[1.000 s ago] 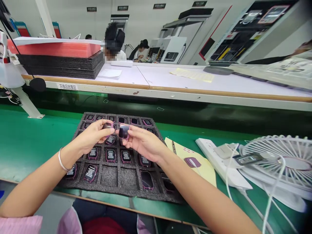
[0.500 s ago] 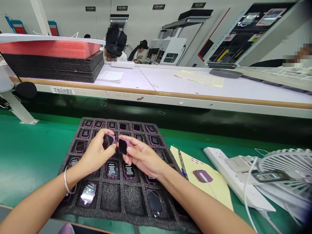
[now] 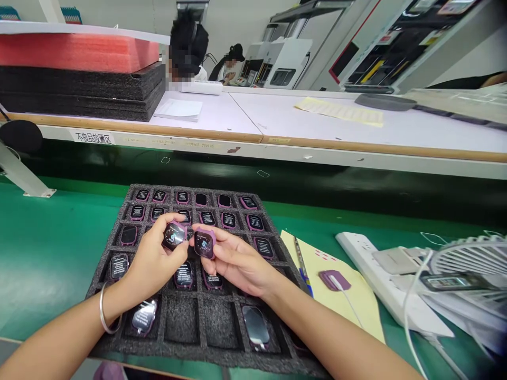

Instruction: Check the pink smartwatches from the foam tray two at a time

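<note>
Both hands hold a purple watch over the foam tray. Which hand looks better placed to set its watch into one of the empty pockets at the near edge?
Probably the left hand: it hangs nearly above the empty pockets of the foam tray.

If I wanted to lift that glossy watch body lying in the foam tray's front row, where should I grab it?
Pinch the purple-rimmed watch body by its two long side edges, coming straight down: it lies flat, screen up, sunk in the black foam tray.
</note>
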Demonstrator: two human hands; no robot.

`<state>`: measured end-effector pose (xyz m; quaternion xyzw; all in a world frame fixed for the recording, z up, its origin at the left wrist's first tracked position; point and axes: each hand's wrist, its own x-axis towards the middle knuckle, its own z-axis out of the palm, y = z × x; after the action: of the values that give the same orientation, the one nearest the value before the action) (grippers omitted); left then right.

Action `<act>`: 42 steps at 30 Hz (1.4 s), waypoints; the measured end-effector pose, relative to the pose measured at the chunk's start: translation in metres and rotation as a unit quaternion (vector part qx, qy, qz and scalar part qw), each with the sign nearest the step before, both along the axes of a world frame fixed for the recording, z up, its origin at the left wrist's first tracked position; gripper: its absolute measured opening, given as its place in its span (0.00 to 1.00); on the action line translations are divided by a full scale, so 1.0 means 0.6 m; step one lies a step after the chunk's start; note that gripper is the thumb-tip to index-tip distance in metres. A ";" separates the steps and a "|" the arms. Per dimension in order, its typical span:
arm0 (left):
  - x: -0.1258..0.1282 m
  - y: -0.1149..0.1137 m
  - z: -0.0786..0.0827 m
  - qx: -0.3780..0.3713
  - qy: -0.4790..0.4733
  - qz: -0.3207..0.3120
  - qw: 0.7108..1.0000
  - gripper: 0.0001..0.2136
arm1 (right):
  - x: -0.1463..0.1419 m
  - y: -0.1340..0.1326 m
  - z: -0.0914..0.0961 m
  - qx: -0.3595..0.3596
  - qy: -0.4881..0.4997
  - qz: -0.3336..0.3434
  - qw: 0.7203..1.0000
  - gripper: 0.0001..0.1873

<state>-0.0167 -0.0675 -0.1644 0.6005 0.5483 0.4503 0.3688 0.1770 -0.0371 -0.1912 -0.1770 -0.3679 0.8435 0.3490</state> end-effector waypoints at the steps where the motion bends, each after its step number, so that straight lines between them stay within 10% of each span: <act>1: 0.000 -0.001 -0.001 0.003 0.006 0.000 1.000 0.18 | 0.000 0.000 0.000 0.000 0.001 0.001 1.000 0.24; 42: 0.006 -0.004 0.003 0.031 0.036 0.011 0.999 0.17 | -0.001 -0.006 0.009 0.001 -0.001 -0.038 0.999 0.24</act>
<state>-0.0130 -0.0697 -0.1626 0.6216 0.5537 0.4488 0.3250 0.1766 -0.0405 -0.1857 -0.1911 -0.3621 0.8289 0.3811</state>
